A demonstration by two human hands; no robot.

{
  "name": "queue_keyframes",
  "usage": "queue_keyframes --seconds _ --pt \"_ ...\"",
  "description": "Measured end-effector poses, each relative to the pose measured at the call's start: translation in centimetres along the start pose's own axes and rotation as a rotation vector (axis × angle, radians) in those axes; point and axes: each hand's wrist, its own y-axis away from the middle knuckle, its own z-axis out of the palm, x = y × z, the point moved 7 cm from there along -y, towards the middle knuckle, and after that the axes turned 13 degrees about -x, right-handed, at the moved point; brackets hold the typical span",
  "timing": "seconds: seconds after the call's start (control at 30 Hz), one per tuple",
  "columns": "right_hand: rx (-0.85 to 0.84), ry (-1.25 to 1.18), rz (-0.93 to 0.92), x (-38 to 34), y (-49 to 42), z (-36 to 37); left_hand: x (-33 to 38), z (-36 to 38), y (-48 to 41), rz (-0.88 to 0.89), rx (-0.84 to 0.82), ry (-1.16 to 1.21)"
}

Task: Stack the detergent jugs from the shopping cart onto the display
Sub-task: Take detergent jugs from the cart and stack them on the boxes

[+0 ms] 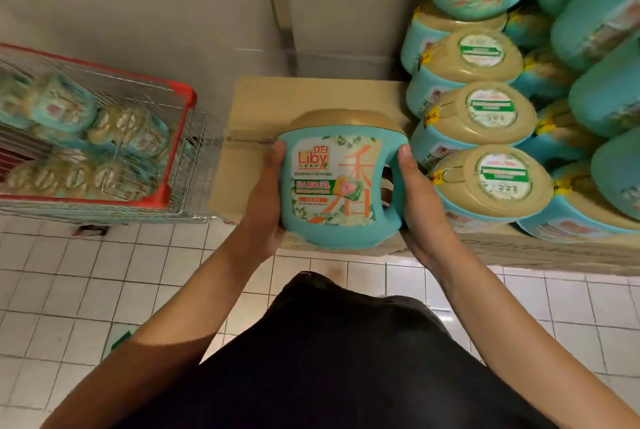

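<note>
Head view: detergent jug point(341, 186) held between both hands over front edge of cardboard box point(263, 106), just left of display stack point(485, 117). Cap-to-base axis runs away from person: beige cap end toward wall, base toward body, printed label facing camera, handle loop on right. Left hand point(266, 200) grasps plain side, thumb on label edge; right hand point(420, 200) grasps handle side. Jug squat, rounded, smooth teal plastic. Stacked jugs alike, domed beige caps toward camera. Shopping cart point(173, 138) at left, wire mesh with red rim, blurred jugs inside.
</note>
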Motion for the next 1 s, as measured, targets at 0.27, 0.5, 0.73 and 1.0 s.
queue_keyframes --seconds 0.27,0.5,0.73,1.0 --pt "0.037 0.135 -0.123 -7.3 -3.2 -2.5 4.3 3.4 -5.1 0.095 -0.062 0.013" --pt "0.093 0.387 -0.256 -14.5 -2.7 -5.9 8.0 8.7 -9.0 0.220 -0.131 -0.096" --pt "0.102 0.573 -0.259 -19.3 -2.9 -9.6 10.2 13.5 -14.7 0.239 -0.205 -0.259" --pt "0.260 0.583 -0.384 -21.8 -3.3 -13.9 10.4 16.5 -21.3 0.195 -0.233 -0.255"
